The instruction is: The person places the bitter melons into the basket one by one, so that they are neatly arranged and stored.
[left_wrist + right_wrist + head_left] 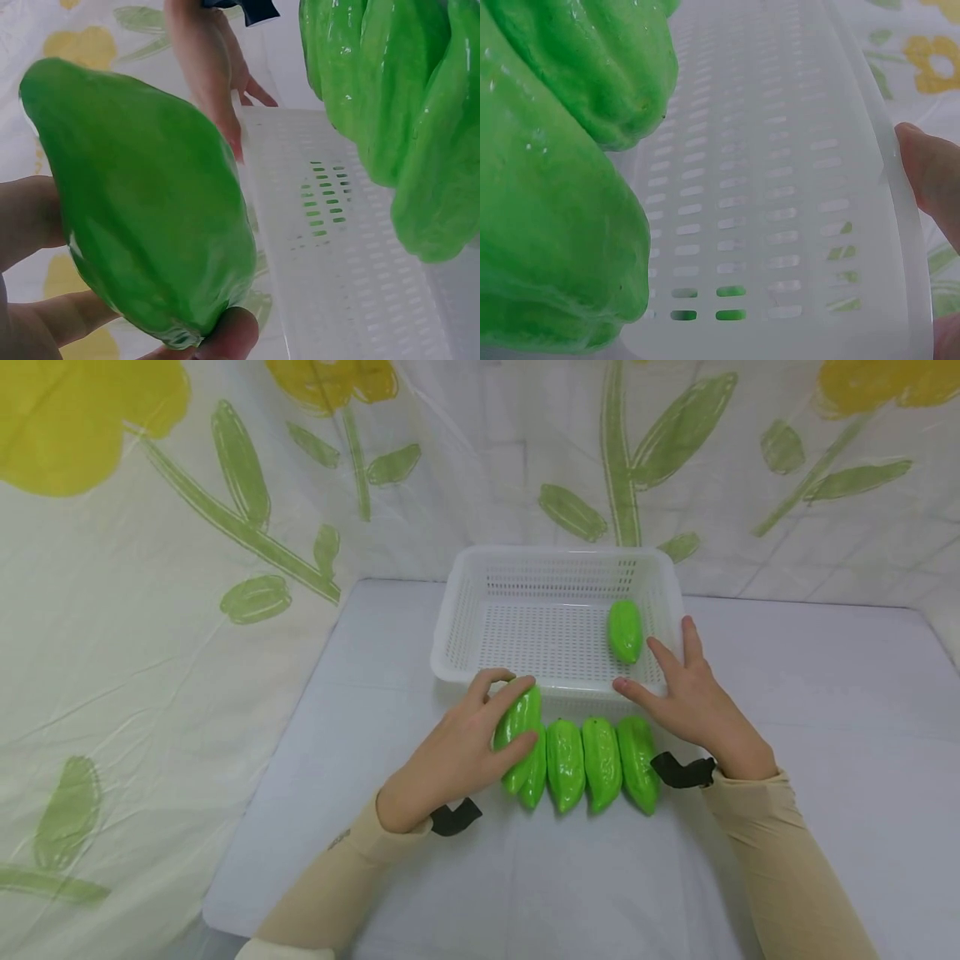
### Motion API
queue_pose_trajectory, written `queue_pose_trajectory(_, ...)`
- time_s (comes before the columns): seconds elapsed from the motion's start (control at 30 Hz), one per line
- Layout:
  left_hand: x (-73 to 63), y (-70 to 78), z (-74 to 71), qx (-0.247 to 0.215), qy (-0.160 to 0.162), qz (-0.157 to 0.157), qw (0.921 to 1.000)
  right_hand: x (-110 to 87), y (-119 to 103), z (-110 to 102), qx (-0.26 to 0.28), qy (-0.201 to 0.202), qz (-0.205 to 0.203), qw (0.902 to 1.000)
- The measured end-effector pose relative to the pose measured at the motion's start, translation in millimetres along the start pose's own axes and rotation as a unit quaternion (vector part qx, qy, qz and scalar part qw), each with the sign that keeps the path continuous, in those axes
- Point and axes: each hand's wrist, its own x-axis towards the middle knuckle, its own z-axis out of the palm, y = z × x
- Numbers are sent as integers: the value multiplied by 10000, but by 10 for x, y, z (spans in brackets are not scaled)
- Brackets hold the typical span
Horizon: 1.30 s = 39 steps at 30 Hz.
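My left hand (468,735) grips a glossy green, pod-shaped fruit (517,727). In the left wrist view this fruit (150,202) fills the space between the thumb and fingers. Beneath it, in the head view, lies the leftmost fruit (534,785) of a row of similar ridged green fruits (602,768). My right hand (697,702) rests at the front right corner of a white perforated basket (570,686), fingers spread, thumb on the front rim. The right wrist view has a digit (930,172) touching the rim. One green fruit (625,631) lies inside the basket, at its right side.
The basket stands at the back of a table (585,877) with a pale cover. Behind and to the left hangs a white curtain (465,460) printed with yellow flowers and green leaves. The row of fruits lies just in front of the basket.
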Motion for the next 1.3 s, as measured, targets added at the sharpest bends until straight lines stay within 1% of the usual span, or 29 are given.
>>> queue_pose_trajectory(0.3, 132, 25, -78, 8, -89, 5, 10000, -6, -3, 1, 9, 42, 9, 10000)
queue_pose_trajectory(0.43, 223, 20, -96, -119, -126, 38, 9998, -13, -6, -2, -1, 68, 28, 10000)
queue_pose_trajectory(0.6, 338, 16, -110, -307, -186, -2, 9994, -11, -9, -1, 3, 64, 13, 10000)
queue_pose_trajectory(0.77, 448, -18, -109, -635, -336, 31, 9974, -9, -17, -6, 13, 59, -11, 10000)
queue_pose_trajectory(0.87, 520, -34, -105, -780, -391, 61, 9962, -13, -21, -15, 21, 61, 3, 10000)
queue_pose_trajectory(1.0, 631, -35, -114, -819, -471, -15, 9955, -15, -11, -16, 34, 54, 29, 10000)
queue_pose_trajectory(1.23, 841, -41, -161, -958, -766, -103, 9924, -11, 3, -9, 63, 51, 14, 10000)
queue_pose_trajectory(1.3, 901, -58, -167, -956, -794, -99, 9922, -7, 1, -10, 57, 68, -14, 10000)
